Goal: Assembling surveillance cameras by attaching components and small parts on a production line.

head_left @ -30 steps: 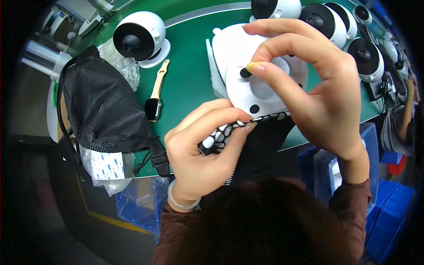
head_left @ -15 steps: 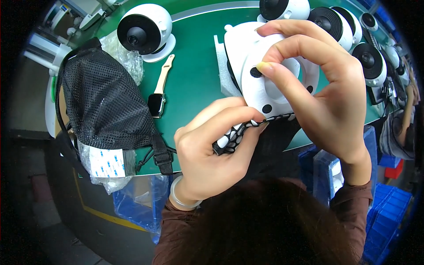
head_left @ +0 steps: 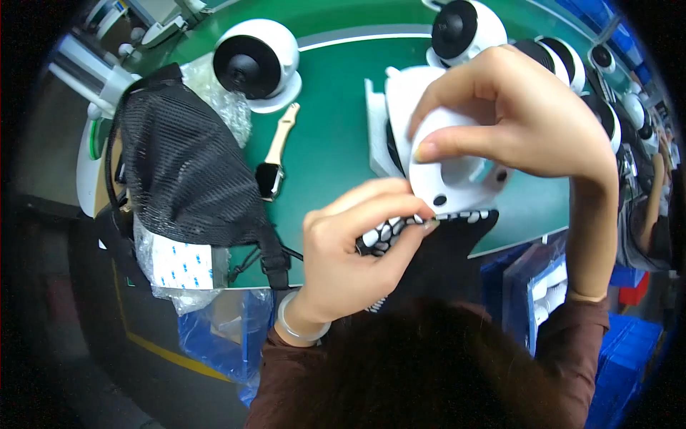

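Observation:
My left hand point(head_left: 357, 250) is closed on a black strip dotted with white ovals point(head_left: 386, 234), curled in the fingers, its free end reaching right. Just beyond it lies a white rounded device point(head_left: 409, 89), its ring-shaped base point(head_left: 457, 194) facing me. Small black round pads point(head_left: 439, 200) show on this base. My right hand point(head_left: 529, 118) reaches over the base with thumb and fingers bent around its upper left rim. The thumb presses where the rim's left part is covered, and what lies beneath the thumb is hidden.
A black mesh bag point(head_left: 193, 164) and a watch with a beige strap point(head_left: 269, 179) lie to the left on the green table point(head_left: 329, 121). White ball-shaped devices with black fronts point(head_left: 246, 66) stand along the back. Blue bins point(head_left: 225, 336) sit below the table edge.
My right hand has turned, its wrist higher, and the thumb has shifted to press on the base's left rim. The whole view has shifted slightly; my left hand keeps the strip.

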Motion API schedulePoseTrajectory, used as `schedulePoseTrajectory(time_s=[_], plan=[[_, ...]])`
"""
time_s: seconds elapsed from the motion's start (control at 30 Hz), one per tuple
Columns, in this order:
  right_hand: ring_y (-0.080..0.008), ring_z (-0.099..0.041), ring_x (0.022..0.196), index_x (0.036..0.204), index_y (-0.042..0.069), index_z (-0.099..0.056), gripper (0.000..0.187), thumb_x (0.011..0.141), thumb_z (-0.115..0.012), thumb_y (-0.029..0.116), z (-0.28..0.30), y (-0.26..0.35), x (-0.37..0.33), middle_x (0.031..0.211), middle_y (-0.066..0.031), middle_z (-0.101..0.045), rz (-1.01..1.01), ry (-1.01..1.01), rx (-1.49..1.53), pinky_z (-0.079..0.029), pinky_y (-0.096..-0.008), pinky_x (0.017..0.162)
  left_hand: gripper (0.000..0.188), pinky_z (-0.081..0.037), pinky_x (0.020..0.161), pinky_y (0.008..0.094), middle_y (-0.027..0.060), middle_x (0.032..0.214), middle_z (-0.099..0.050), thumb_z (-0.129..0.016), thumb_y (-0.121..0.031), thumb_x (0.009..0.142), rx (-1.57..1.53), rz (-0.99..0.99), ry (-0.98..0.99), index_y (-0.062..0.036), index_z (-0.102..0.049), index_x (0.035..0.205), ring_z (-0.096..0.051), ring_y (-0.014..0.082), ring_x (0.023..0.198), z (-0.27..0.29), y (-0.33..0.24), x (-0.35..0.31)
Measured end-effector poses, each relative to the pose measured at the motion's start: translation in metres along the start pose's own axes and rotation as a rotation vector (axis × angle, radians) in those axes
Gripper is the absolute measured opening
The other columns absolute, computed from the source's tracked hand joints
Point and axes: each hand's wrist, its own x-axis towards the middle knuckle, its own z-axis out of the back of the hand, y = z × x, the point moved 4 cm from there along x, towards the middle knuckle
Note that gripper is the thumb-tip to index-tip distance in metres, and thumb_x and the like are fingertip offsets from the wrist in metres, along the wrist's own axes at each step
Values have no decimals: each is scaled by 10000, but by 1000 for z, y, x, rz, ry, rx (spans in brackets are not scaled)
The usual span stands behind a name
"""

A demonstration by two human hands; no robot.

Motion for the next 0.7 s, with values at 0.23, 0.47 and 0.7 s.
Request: schedulePoseTrajectory(time_s=[0.23, 0.47, 0.7], plan=[[-20, -440, 412, 639, 38, -597, 308, 841, -510, 254, 93, -93, 51, 531, -3, -531, -426, -341, 66, -310, -140, 374, 121, -459, 710, 254, 167, 993, -599, -664, 56, 609, -150, 123, -4, 10, -625, 713, -599, 182, 806, 34, 9, -17], [-307, -608, 761, 918, 116, -648, 297, 639, -601, 207, 22, -128, 184, 822, -168, -622, -341, -640, -474, -486, -363, 710, 127, -477, 698, 258, 129, 854, -634, -647, 77, 645, -351, 213, 62, 20, -627, 757, -615, 182, 764, 32, 23, -27], [-195, -574, 742, 675, 98, -573, 71, 688, -503, 101, -34, -228, 193, 755, -40, -564, -41, -562, -817, -492, -326, 559, 140, -479, 703, 258, 129, 824, -635, -640, 76, 660, -435, 279, 64, 35, -620, 793, -620, 190, 766, 29, 35, -37]])
